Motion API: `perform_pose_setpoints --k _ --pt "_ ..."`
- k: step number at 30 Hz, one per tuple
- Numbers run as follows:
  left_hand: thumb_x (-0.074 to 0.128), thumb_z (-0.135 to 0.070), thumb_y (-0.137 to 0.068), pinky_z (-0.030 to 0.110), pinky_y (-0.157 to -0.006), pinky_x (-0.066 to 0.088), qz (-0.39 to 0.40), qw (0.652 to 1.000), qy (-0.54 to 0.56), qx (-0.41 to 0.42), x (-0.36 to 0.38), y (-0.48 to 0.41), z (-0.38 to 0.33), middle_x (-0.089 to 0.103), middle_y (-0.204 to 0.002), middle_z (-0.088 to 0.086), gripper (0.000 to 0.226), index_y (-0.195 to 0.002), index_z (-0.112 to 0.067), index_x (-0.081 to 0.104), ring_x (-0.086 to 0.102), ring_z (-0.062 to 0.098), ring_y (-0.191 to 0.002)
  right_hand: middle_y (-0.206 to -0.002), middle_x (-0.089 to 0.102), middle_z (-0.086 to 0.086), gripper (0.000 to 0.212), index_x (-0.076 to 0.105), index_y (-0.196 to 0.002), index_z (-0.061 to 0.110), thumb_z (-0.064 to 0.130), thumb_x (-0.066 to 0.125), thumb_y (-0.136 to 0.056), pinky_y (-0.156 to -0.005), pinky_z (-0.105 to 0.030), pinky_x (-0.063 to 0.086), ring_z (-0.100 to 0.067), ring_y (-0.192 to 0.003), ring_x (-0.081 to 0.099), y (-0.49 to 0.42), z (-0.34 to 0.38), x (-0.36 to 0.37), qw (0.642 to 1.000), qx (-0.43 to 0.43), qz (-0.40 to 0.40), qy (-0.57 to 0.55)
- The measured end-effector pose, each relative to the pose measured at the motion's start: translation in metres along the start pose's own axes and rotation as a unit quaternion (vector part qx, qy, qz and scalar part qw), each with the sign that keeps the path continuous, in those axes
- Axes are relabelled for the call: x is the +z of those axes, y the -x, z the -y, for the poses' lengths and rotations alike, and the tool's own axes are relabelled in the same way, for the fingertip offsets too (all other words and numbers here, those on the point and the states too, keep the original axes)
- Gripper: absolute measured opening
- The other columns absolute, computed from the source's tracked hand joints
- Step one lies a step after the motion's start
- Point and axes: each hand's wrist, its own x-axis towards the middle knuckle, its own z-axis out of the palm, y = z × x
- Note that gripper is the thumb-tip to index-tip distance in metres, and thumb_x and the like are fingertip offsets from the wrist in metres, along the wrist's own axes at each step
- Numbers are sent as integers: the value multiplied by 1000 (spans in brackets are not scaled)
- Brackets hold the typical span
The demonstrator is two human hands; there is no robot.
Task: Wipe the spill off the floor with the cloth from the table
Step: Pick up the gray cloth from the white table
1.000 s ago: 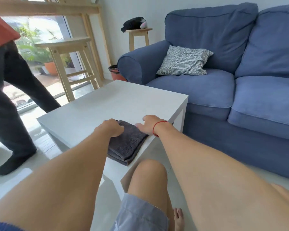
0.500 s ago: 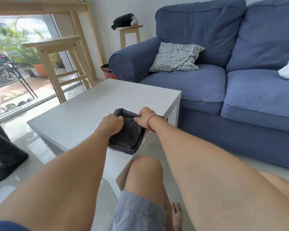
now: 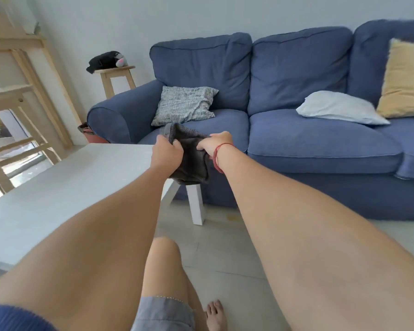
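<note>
A dark grey folded cloth (image 3: 190,161) hangs in the air above the far corner of the white table (image 3: 58,187). My left hand (image 3: 166,151) grips its left edge and my right hand (image 3: 214,143), with a red string at the wrist, grips its right edge. The cloth droops between the two hands, clear of the tabletop. On the pale tiled floor, a faint yellowish spill (image 3: 232,218) lies just right of the table leg (image 3: 196,206), close to the sofa's base.
A blue sofa (image 3: 296,144) with a striped cushion (image 3: 184,105), a white pillow (image 3: 337,108) and a yellow cushion (image 3: 406,80) fills the back. Wooden stools (image 3: 116,78) and a wooden frame stand at left. My knee (image 3: 164,259) and bare foot (image 3: 215,314) are below.
Both hands closed on the cloth and lifted it off the table. My view swung right, towards the sofa. The other person at left has gone out of view.
</note>
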Motion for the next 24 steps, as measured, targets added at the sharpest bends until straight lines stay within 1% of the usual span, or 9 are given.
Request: perform_pose_setpoints --k 4,6,8,10,12,14,16,20,24 --pt "48 -30 -95 42 -99 44 42 996 73 14 35 11 -38 57 -123 19 41 -120 2 51 54 36 -116 -94 64 -5 34 66 -111 -4 5 73 -79 -85 -34 51 -19 -91 60 11 -3 -57 987 1 -109 -120" --pt "47 -29 -93 40 -94 45 66 991 117 12 57 20 -57 59 -119 17 37 -115 0 53 56 35 -112 -94 67 -5 27 67 -106 -3 10 69 -83 -78 -29 47 -18 -86 57 10 -11 -78 979 -14 -146 -141" --pt "47 -28 -92 35 -80 45 93 984 149 12 78 29 -72 59 -108 14 26 -100 -4 53 59 33 -101 -109 68 -12 30 62 -115 1 15 62 -88 -81 -26 43 -25 -98 62 9 -20 -92 973 -31 -197 -115" --pt "47 -28 -92 31 -69 41 114 979 167 15 98 37 -82 57 -101 13 19 -88 -9 48 56 28 -85 -127 60 -15 37 49 -129 4 19 50 -95 -93 -32 43 -31 -116 57 6 -32 -103 970 -44 -234 -46" --pt "45 -33 -95 32 -78 40 123 975 187 7 119 42 -88 59 -118 16 31 -106 -5 51 56 29 -97 -126 57 -19 33 41 -128 6 23 41 -100 -93 -41 43 -37 -115 55 2 -44 -114 965 -61 -251 51" --pt "42 -39 -98 31 -85 37 115 973 200 -9 139 45 -88 55 -126 14 45 -124 -2 45 54 30 -113 -122 58 -22 30 40 -123 6 26 36 -102 -88 -43 44 -40 -110 56 -6 -59 -121 958 -67 -255 115" --pt "38 -41 -100 31 -85 36 106 975 195 -11 158 45 -80 54 -128 15 47 -126 -2 43 53 30 -111 -120 57 -24 30 39 -120 4 28 34 -102 -86 -43 43 -42 -109 56 -16 -77 -125 957 -60 -250 136" --pt "35 -40 -101 31 -81 37 121 978 167 -22 198 34 -53 56 -123 15 44 -122 -2 41 50 26 -94 -121 54 -25 31 39 -120 2 27 35 -102 -87 -43 42 -43 -110 54 -42 -118 -129 962 -25 -227 149" --pt "34 -38 -102 33 -82 37 128 982 129 -54 240 22 -17 57 -124 16 41 -123 -3 38 55 32 -110 -121 56 -26 29 41 -119 2 26 38 -102 -87 -43 43 -43 -110 55 -74 -162 -123 964 13 -208 164"
